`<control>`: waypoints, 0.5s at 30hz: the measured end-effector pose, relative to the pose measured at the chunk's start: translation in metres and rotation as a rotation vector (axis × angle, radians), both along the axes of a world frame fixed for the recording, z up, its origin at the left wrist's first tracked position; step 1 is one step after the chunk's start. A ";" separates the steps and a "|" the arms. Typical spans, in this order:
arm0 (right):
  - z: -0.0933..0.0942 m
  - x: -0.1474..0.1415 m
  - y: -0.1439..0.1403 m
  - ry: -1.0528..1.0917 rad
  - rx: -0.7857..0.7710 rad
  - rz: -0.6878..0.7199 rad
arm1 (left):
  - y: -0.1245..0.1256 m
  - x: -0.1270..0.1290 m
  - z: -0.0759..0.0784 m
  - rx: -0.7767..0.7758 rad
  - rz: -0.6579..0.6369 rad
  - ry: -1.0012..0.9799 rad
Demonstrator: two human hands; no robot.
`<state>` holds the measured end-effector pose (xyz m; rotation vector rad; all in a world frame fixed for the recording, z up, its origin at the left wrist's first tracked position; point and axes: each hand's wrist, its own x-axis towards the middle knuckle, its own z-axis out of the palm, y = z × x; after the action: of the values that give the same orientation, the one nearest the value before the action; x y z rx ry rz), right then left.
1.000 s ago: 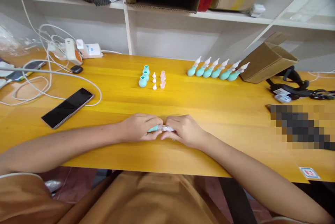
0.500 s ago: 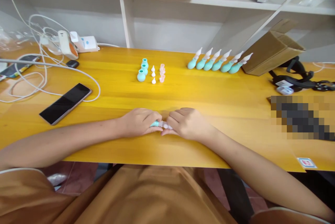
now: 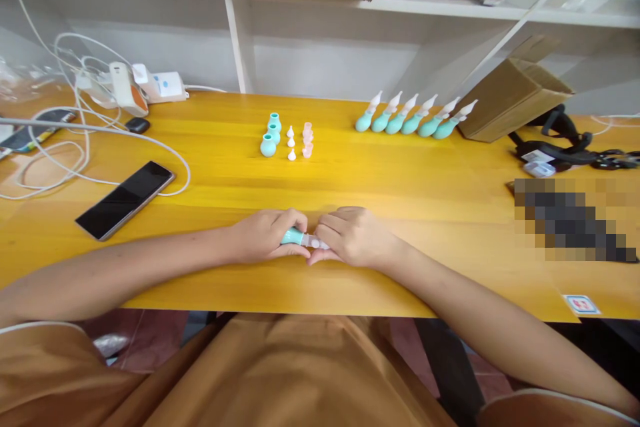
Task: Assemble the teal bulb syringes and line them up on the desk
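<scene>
My left hand (image 3: 267, 235) grips the teal bulb (image 3: 293, 236) of a small aspirator near the front of the yellow table (image 3: 425, 214). My right hand (image 3: 350, 236) pinches the clear and white tip (image 3: 315, 241) at its other end. Farther back stand three loose teal bulbs (image 3: 270, 134), small white tips (image 3: 291, 142) and pink pieces (image 3: 307, 139). A row of several finished teal aspirators with white tips (image 3: 415, 117) lies at the back right.
A black phone (image 3: 125, 199) lies at the left among white cables (image 3: 75, 147) and a power strip (image 3: 150, 84). A cardboard box (image 3: 515, 90) and black straps (image 3: 565, 147) sit at the right. Shelves (image 3: 320, 7) with boxes rise behind the table.
Both hands have stayed together on the aspirator with only small finger shifts. The view has tipped a little, so the table appears slightly higher than a second ago.
</scene>
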<state>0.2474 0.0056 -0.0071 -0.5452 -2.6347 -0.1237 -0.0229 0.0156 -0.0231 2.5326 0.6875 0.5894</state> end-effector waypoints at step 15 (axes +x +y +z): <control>-0.001 -0.007 -0.006 0.121 -0.323 -0.088 | -0.003 0.003 0.001 0.222 0.029 -0.069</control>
<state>0.2401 -0.0007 -0.0084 -0.7499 -2.5251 0.3043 -0.0199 0.0128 -0.0220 2.6938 0.6684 0.7993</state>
